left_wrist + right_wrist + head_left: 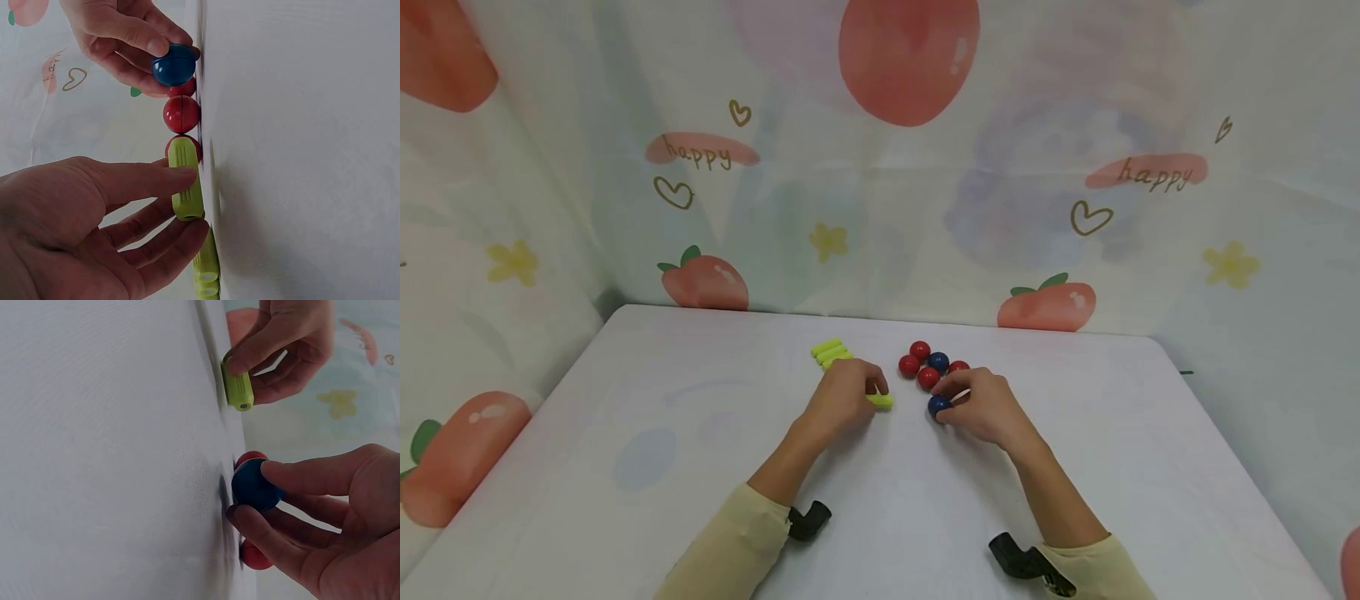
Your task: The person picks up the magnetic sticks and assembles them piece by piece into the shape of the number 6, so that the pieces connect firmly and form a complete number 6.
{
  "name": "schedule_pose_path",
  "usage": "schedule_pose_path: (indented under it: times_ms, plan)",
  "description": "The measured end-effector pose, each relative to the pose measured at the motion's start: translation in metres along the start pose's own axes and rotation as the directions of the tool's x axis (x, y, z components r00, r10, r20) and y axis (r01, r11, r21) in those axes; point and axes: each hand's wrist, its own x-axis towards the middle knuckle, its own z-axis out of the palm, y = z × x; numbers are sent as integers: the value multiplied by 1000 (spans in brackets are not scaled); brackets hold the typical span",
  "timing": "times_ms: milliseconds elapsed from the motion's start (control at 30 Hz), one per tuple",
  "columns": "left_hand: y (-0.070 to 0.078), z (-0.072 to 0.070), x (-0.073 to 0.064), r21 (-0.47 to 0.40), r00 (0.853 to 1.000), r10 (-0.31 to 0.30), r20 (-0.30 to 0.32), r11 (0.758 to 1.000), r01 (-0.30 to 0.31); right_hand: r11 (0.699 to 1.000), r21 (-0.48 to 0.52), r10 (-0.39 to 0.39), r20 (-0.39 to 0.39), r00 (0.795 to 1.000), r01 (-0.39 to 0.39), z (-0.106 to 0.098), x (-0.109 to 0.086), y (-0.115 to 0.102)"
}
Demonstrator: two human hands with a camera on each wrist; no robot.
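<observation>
My left hand (847, 394) pinches a yellow-green plastic stick (185, 180) with grooves along its side and a hole in its end, between thumb and fingers, close over the table. A dark blue ball (255, 485) with a seam round it is held by the thumb and fingers of my right hand (987, 406), low at the tabletop. Just beyond the right hand lies a cluster of red balls (920, 350) with another blue ball (938, 361) among them. Several more yellow-green sticks (827, 348) lie side by side beyond the left hand, which partly covers them.
The white table (700, 433) ends at a cloth backdrop (880, 217) printed with fruit, hearts and flowers. A black wrist mount (809, 521) juts from the left sleeve, and a similar black mount (1018, 557) from the right one.
</observation>
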Motion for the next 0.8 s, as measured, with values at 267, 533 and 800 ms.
schedule_pose_path:
  times_ms: [267,533,800]
  plan:
    - [3,0,1,-30,998,48,36,998,-47,1000,22,-17,19,1000,17,1,0,-3]
    - [4,5,3,-48,993,101,59,994,-98,1000,11,-6,28,1000,5,5,0,-4]
    - [6,10,0,-68,992,101,81,993,-95,999,23,-24,39,999,23,10,2,-5]
